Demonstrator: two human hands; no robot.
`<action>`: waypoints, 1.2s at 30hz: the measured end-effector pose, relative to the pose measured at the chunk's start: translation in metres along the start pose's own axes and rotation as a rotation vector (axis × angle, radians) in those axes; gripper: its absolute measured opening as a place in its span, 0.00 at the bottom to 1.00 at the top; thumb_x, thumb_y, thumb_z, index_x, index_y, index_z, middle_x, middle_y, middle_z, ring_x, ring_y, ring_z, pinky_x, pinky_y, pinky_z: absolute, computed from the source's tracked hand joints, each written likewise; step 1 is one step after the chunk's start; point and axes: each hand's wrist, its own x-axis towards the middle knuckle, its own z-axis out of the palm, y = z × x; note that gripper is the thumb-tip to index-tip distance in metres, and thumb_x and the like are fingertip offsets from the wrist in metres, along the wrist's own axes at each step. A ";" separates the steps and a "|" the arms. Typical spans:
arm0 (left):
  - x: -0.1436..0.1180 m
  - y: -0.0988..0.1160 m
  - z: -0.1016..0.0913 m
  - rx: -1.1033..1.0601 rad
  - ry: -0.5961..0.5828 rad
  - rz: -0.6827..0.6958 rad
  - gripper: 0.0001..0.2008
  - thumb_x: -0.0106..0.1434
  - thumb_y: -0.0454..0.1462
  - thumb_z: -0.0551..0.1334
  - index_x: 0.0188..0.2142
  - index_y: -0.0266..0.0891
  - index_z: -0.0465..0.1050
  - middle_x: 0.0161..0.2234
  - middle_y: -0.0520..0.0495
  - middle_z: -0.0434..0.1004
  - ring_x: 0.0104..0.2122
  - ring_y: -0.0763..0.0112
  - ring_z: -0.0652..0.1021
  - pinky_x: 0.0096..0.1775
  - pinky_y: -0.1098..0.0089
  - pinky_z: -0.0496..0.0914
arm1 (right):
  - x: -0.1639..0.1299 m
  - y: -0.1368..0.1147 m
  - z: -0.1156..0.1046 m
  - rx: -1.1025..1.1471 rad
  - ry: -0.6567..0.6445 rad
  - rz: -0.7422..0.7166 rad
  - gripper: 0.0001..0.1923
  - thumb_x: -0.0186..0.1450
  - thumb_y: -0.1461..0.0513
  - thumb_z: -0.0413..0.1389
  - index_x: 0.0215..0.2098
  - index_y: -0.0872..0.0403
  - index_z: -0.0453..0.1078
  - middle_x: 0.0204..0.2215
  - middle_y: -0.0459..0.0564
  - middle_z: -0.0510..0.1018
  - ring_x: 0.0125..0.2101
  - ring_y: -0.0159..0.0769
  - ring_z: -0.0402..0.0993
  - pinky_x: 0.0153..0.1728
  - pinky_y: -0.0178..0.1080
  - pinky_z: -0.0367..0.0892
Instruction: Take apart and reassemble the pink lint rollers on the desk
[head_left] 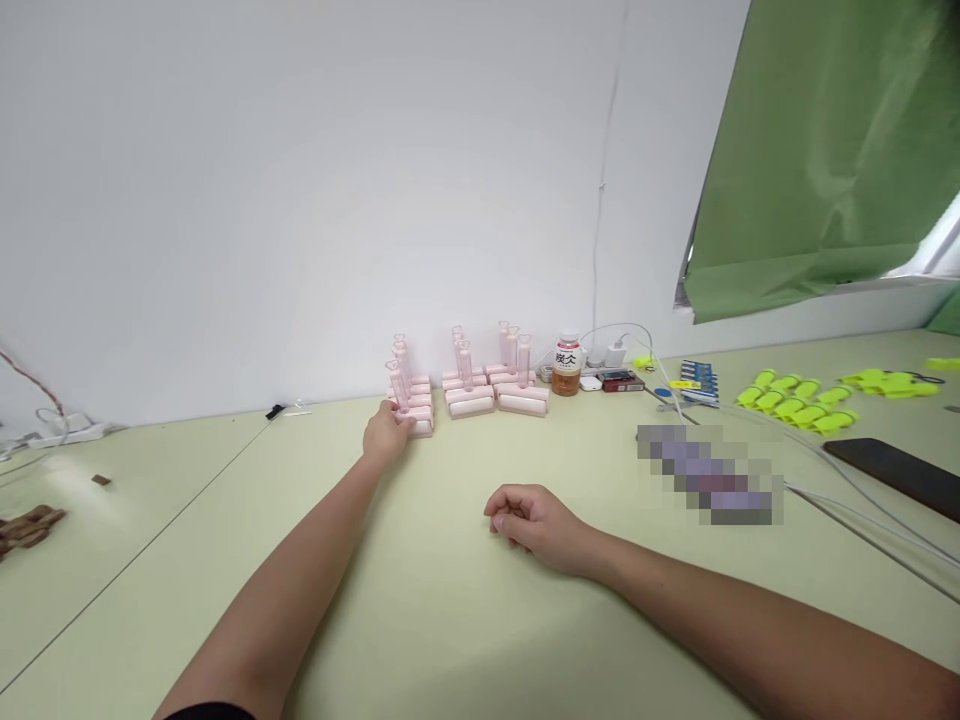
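Observation:
At the left end of the group, my left hand [388,436] is closed around the base of a pink lint roller [421,421], whose clear handle stands upright. Behind it are more rollers of the same kind. Two further rows of pink rollers with white rolls stand to the right, among them a front roller [472,403] in the middle row and a front roller [523,402] in the right row. My right hand [536,522] rests on the table with its fingers loosely curled and apart, and nothing shows in it.
Right of the rollers stands a labelled bottle [567,365], near a small dark box [622,382] and white cables. Yellow-green items [799,402] and a black phone-like slab [896,476] lie on the right. Brown pieces [28,528] are at far left. A wall rises behind the table [420,600].

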 end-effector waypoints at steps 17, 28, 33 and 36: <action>-0.014 0.037 0.004 0.069 0.089 0.179 0.13 0.67 0.43 0.50 0.48 0.42 0.63 0.40 0.44 0.77 0.40 0.62 0.77 0.38 0.67 0.66 | 0.003 0.004 0.002 0.005 0.016 0.005 0.05 0.57 0.63 0.57 0.33 0.56 0.71 0.26 0.45 0.73 0.24 0.29 0.65 0.26 0.33 0.59; 0.039 0.116 0.038 0.415 -0.248 0.340 0.18 0.65 0.42 0.60 0.51 0.36 0.69 0.53 0.41 0.70 0.52 0.57 0.71 0.52 0.50 0.66 | 0.004 0.009 0.003 -0.030 0.012 -0.028 0.05 0.57 0.64 0.57 0.32 0.55 0.73 0.23 0.43 0.71 0.24 0.29 0.65 0.27 0.33 0.61; 0.027 0.114 0.042 0.502 -0.311 0.374 0.19 0.63 0.42 0.62 0.51 0.36 0.69 0.53 0.39 0.69 0.53 0.55 0.70 0.53 0.50 0.64 | 0.003 0.008 0.001 -0.030 0.014 -0.037 0.05 0.56 0.65 0.58 0.32 0.55 0.73 0.21 0.41 0.70 0.23 0.28 0.64 0.25 0.32 0.60; 0.012 0.111 0.035 0.493 -0.323 0.405 0.23 0.53 0.39 0.69 0.48 0.37 0.71 0.50 0.36 0.73 0.54 0.48 0.69 0.52 0.55 0.65 | 0.006 0.008 -0.001 0.007 0.064 -0.020 0.05 0.57 0.64 0.57 0.33 0.55 0.72 0.21 0.42 0.70 0.22 0.27 0.65 0.23 0.32 0.60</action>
